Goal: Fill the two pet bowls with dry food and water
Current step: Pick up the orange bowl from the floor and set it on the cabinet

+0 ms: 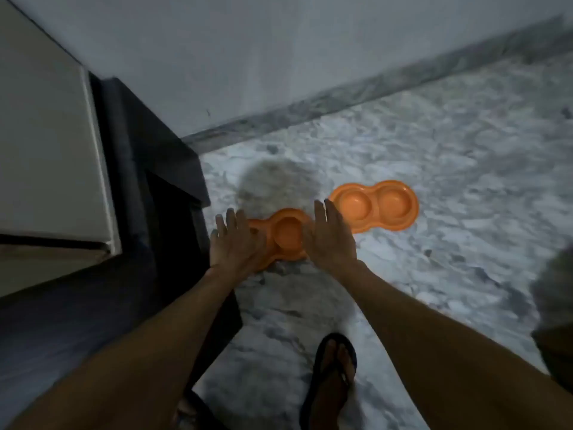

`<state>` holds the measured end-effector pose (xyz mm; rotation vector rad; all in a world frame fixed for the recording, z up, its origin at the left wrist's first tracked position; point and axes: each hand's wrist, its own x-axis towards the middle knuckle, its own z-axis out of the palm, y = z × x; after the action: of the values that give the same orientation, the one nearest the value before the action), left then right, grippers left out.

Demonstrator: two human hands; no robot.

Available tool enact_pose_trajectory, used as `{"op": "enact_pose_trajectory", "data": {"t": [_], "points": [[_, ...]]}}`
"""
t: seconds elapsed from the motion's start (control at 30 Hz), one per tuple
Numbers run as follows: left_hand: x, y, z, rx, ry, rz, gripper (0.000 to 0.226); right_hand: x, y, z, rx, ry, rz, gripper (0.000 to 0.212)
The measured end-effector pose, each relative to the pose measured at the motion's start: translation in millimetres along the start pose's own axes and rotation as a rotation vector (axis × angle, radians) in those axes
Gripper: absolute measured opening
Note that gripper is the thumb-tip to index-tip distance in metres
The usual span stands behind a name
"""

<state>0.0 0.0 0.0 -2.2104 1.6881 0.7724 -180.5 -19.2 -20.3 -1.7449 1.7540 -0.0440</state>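
Note:
Two orange double pet bowls lie on the marble floor. The nearer bowl sits between my hands, with its left cup hidden under my left hand. My right hand is at its right end. Both hands have their fingers spread, and I cannot tell whether they touch the bowl. The farther bowl lies to the right, both cups empty and in plain sight. No food or water shows in any visible cup.
A dark cabinet base under a pale counter stands on the left, close to the nearer bowl. A grey wall with a skirting runs behind. My foot in a dark sandal stands on the floor below.

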Motion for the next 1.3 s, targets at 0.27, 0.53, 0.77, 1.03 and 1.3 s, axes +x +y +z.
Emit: {"op": "enact_pose_trajectory", "data": {"t": [0.27,0.53,0.77,1.03,1.3], "points": [[86,-36,135,-0.328,0.088,-0.322,0.072,66,64,127,0.069,-0.053,0.109,0.057],[139,-71,188,-0.563,0.001,-0.582,0.083,110,83,179,0.187,-0.047,0.325,0.055],[141,-70,196,-0.563,0.073,-0.578,0.065,119,81,179,0.244,-0.030,0.413,0.052],[97,-49,110,-0.529,0.114,-0.492,0.047,72,54,86,0.329,0.023,0.439,0.056],[-7,4,-68,-0.582,0.224,-0.409,0.032,-2,-12,-99,0.401,0.110,0.412,0.059]]}}
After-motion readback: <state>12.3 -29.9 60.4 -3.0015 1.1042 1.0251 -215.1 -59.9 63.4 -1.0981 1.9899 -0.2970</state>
